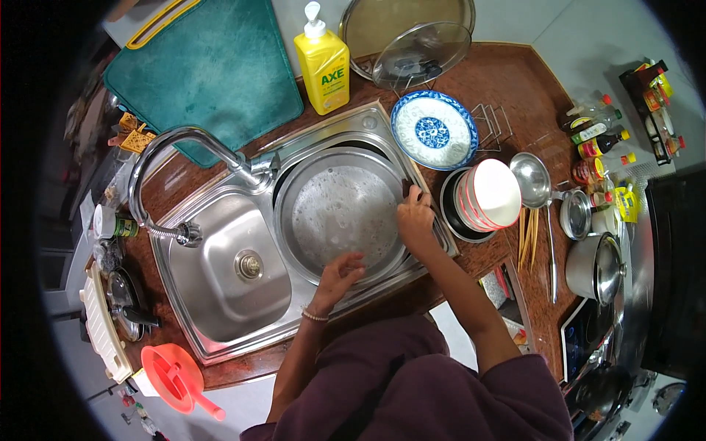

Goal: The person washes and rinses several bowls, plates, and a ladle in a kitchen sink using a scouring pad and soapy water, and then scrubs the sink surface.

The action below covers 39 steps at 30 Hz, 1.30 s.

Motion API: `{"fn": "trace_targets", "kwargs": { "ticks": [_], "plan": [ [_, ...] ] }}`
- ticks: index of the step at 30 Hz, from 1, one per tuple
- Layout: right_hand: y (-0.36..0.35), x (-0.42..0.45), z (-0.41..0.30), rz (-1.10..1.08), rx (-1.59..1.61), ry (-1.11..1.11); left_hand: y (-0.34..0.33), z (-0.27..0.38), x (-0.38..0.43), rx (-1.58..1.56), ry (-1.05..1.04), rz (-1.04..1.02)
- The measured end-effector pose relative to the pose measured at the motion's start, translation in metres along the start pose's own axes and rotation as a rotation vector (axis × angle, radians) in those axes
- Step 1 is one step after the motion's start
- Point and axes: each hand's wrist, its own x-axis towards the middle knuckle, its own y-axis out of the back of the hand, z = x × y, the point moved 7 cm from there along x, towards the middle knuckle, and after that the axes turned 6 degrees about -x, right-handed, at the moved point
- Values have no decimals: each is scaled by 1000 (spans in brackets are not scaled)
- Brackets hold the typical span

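Note:
A wide round metal pan [336, 204] with soapy liquid sits in the right-hand basin of a stainless steel double sink [300, 308]. At the pan's right side my right hand [416, 218] has its fingers curled round a small dark object [407, 187] by the rim; what it is stays mostly hidden. My left hand [339, 278] hovers at the pan's near edge with fingers loosely bent and nothing seen in them. Whether it touches the rim I cannot tell. The left basin [226, 297] holds no dishes, and a chrome faucet [165, 138] arches over it.
Behind the sink stand a yellow AXE detergent bottle [325, 71], a green cutting board [209, 71] and glass lids [422, 52]. To the right are a blue-patterned plate [436, 129], stacked bowls [493, 193], a ladle [530, 179], chopsticks [529, 237] and a pot [584, 270]. A red dipper [174, 380] sits left.

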Motion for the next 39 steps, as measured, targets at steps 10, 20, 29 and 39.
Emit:
{"fn": "trace_targets", "kwargs": {
  "ticks": [10, 20, 29, 39],
  "plan": [
    [-9, -45, 22, 39, -26, -5, 90, 51, -9, 1020, -340, 730],
    [31, -57, 31, 254, 62, 99, 94, 24, -3, 1182, -319, 693],
    [-1, -89, 24, -197, -87, 251, 100, 25, -5, 1154, -352, 722],
    [9, -122, -52, -308, 113, 542, 98, 25, 0, 1134, -344, 756]
  ]
}}
